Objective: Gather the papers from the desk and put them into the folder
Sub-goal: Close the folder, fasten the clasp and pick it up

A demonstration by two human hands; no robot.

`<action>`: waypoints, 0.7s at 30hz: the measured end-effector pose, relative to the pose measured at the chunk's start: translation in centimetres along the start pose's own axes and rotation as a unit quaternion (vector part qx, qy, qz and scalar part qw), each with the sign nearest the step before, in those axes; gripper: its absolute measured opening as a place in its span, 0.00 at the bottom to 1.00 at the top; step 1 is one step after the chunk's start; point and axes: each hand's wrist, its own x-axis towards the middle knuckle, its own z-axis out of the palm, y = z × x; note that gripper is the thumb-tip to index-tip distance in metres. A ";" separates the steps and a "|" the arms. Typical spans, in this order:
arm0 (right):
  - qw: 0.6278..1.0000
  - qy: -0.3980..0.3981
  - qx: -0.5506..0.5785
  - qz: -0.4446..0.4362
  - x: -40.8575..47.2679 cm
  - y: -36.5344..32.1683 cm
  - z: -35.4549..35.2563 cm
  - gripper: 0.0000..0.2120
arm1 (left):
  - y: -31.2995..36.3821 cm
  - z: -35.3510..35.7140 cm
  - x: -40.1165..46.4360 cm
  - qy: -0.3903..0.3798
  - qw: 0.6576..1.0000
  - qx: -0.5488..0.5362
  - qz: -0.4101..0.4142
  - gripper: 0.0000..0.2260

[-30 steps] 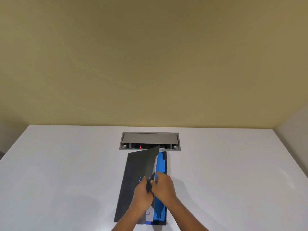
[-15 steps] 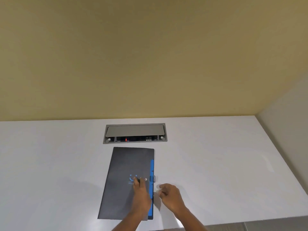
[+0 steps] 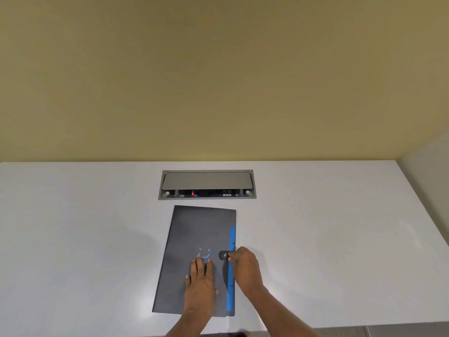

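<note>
A dark grey folder point(image 3: 194, 232) with a blue smiley mark and a blue strip along its right edge lies closed on the white desk point(image 3: 85, 239). My left hand point(image 3: 200, 282) rests flat on its cover, fingers together, just below the smiley. My right hand point(image 3: 245, 266) is at the folder's right edge, its fingertips pinched on the small dark snap tab point(image 3: 223, 255) that folds over the cover. No loose papers show anywhere on the desk.
A grey recessed cable box point(image 3: 206, 184) with its lid tilted up sits in the desk just beyond the folder. A yellow wall rises behind the desk. The desk's right edge runs down at the far right, its front edge just below my wrists.
The raised cover has come down and the folder now lies closed. My left hand has flattened on the cover. My right hand has moved in from the desk to the snap tab.
</note>
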 end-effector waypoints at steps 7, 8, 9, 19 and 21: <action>0.999 -0.026 -0.011 0.041 1.6 -1.7 1.1 0.08 | -0.8 0.0 0.5 -0.008 1.000 -0.015 0.017 0.39; 0.999 -0.028 -0.028 0.038 1.7 -1.7 1.2 0.09 | -0.9 0.0 0.5 -0.008 1.000 -0.019 0.018 0.39; 0.998 -0.028 -0.043 0.035 1.8 -1.8 1.4 0.10 | -1.0 0.1 0.5 -0.007 0.999 -0.022 0.021 0.39; 0.993 -0.024 -0.119 -0.004 3.0 -1.4 2.5 0.12 | -0.8 -0.4 0.1 -0.017 1.000 -0.003 0.013 0.39; 0.993 -0.021 -0.113 0.005 3.1 -1.4 2.5 0.12 | -0.7 -0.7 0.0 -0.023 1.000 -0.003 0.011 0.39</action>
